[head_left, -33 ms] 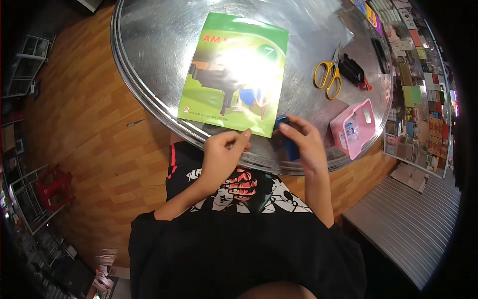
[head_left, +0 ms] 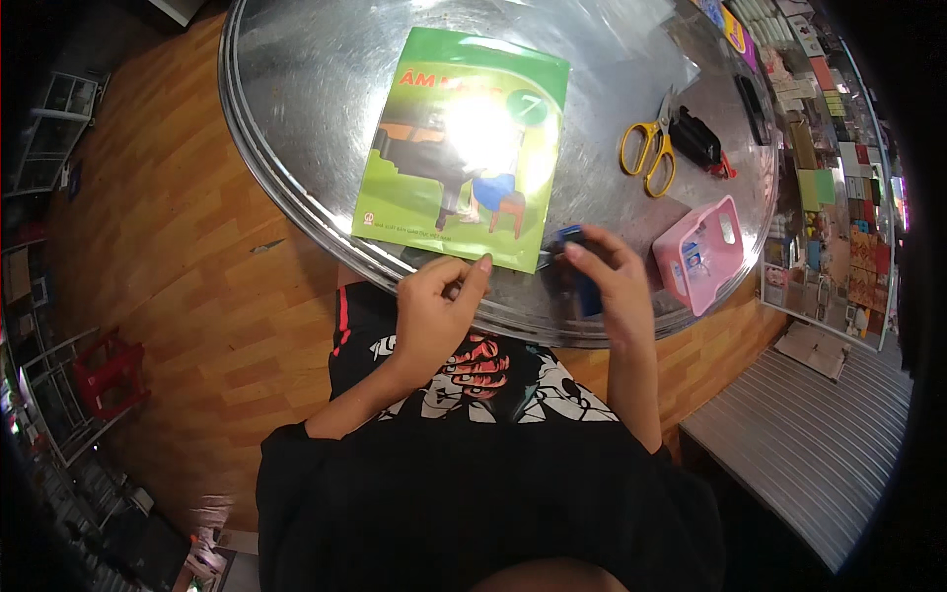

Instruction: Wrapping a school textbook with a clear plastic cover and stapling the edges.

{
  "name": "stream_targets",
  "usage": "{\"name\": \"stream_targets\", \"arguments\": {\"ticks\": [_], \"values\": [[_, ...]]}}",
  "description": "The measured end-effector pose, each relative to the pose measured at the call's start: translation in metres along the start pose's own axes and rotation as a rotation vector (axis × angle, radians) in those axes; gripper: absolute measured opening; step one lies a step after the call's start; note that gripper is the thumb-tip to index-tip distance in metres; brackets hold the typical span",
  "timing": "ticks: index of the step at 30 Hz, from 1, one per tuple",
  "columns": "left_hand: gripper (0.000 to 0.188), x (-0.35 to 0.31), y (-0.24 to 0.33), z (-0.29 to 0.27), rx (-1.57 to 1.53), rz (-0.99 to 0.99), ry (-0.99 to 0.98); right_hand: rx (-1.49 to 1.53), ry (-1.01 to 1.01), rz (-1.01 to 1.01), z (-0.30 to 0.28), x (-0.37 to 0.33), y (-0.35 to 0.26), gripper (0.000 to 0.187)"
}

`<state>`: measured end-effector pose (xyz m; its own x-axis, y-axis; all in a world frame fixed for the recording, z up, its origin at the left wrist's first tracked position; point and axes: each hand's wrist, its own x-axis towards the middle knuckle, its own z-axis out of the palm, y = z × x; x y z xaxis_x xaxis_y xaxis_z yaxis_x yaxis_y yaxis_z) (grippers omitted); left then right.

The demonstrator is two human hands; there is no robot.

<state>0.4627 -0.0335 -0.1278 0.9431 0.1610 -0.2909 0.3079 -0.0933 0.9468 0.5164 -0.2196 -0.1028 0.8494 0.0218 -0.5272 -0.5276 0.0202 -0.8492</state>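
A green book [head_left: 395, 202] with a piano drawn on its glossy cover lies on the round metal table [head_left: 296, 118], its lower right corner towards me. My left hand [head_left: 442, 301] pinches the book's near edge between thumb and fingers. Just right of that corner, my right hand [head_left: 614, 286] is closed around a blue stapler [head_left: 588, 296], partly hidden behind the fingers. The stapler's metal end points at the book's right edge; I cannot tell if they touch. Strong glare whitens the middle of the cover.
Right of the book lie yellow-handled scissors [head_left: 646, 158] and a black tool with a red tip [head_left: 696, 138]. A pink basket [head_left: 705, 281] with small packets stands near the table's right edge. Clear plastic sheets [head_left: 631, 59] lie at the back, a black flat object [head_left: 752, 111] at far right.
The stapler and my right hand have shifted slightly right, away from the book's corner. The book and my left hand have moved slightly left.
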Motion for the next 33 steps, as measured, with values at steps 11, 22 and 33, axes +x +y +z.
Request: {"name": "stream_targets", "arguments": {"ticks": [11, 22, 33], "values": [[0.053, 0.066, 0.014, 0.067, 1.012, 0.632, 0.063, -0.276, 0.352, -0.355, -0.038, 0.002, 0.020, 0.043], [0.049, 0.071, 0.014, 0.086, 1.456, 0.539, 0.072, -0.087, 0.213, -0.373, -0.043, -0.001, 0.031, 0.044], [0.019, 0.080, 0.066, 0.052, 1.196, 0.557, 0.044, -0.242, 0.244, -0.564, -0.047, -0.007, 0.039, 0.045]]}}
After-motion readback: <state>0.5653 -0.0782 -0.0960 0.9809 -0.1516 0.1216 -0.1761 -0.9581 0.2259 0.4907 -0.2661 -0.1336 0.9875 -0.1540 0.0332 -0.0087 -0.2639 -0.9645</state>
